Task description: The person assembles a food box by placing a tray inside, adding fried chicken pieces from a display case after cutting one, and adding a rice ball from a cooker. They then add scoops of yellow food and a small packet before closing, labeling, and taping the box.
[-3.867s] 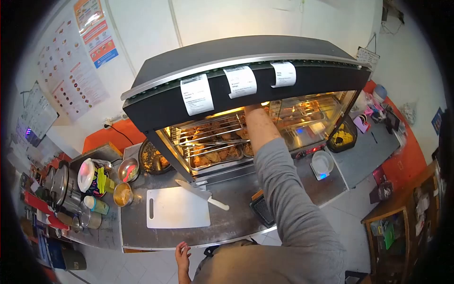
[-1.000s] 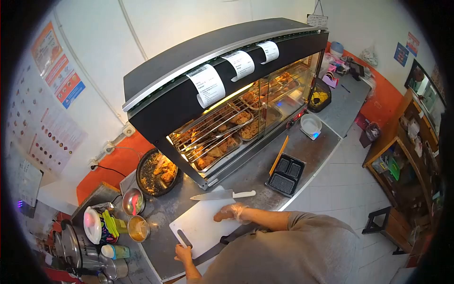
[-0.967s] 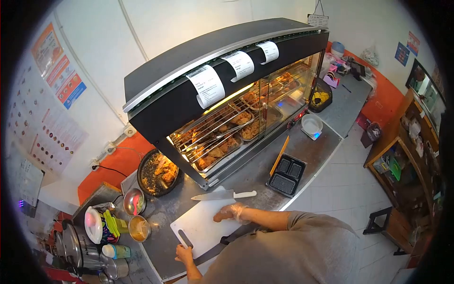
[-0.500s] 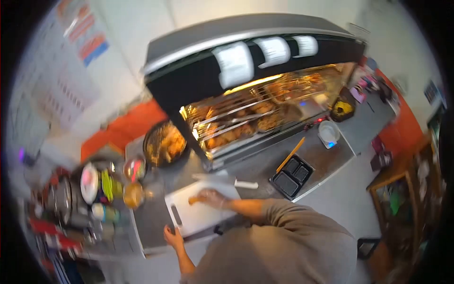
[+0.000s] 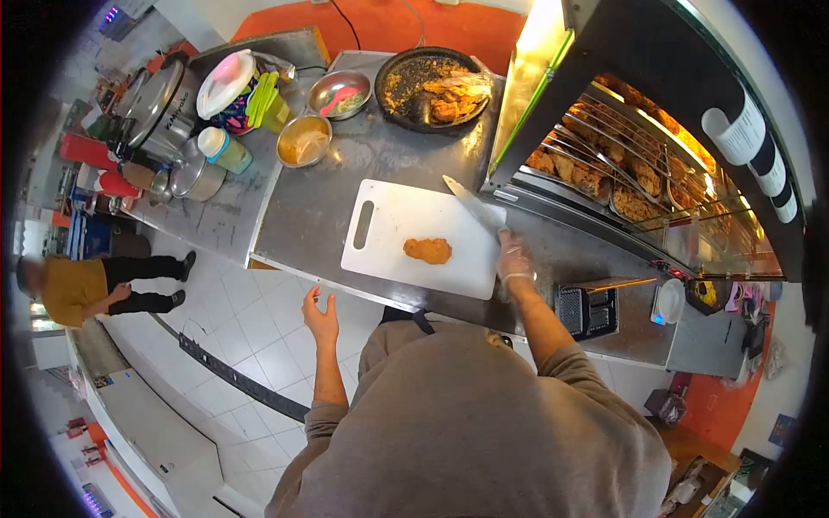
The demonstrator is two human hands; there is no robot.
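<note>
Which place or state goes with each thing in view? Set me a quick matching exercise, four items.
1. breaded piece
2. knife
3. left hand
4. pink utensil

A. empty, fingers spread
B. in a metal bowl
C. lying on the white board
D. partly hidden by the right hand

Pairs: 1-C; 2-D; 3-A; 4-B

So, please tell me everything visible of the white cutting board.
The white cutting board is rectangular with rounded corners, apparently plastic, with a slot near its left end. It lies flat on the metal-looking counter. One brown piece of food rests on it. The knife blade crosses its far right corner; contact is unclear.
</note>
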